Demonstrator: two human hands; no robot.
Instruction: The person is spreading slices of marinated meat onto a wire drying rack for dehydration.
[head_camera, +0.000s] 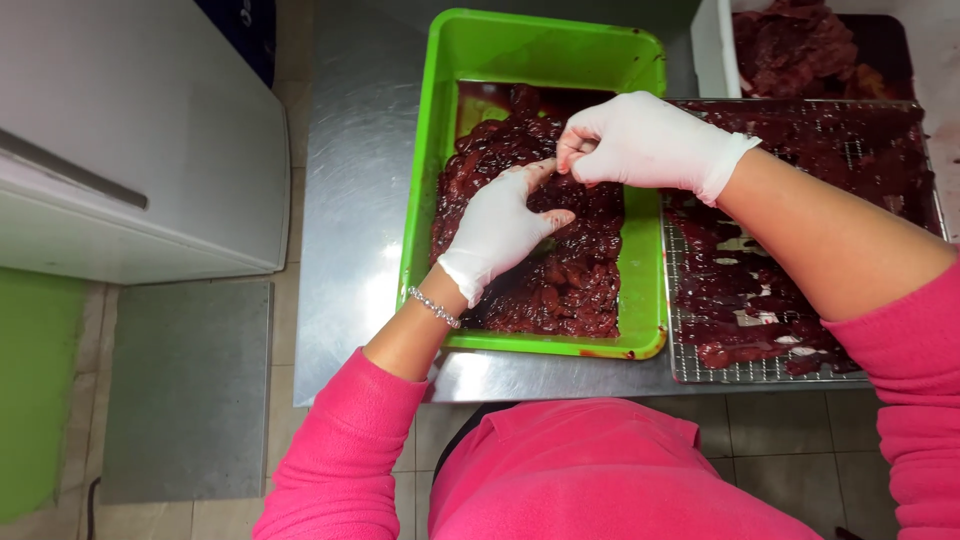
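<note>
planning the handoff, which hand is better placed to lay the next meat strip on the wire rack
Probably the right hand: it pinches a strip over the green tub right beside the wire rack. The left hand lies in the marinated meat, farther from the rack.

White tub of meat and wire rack both cut off at the right edge.
</note>
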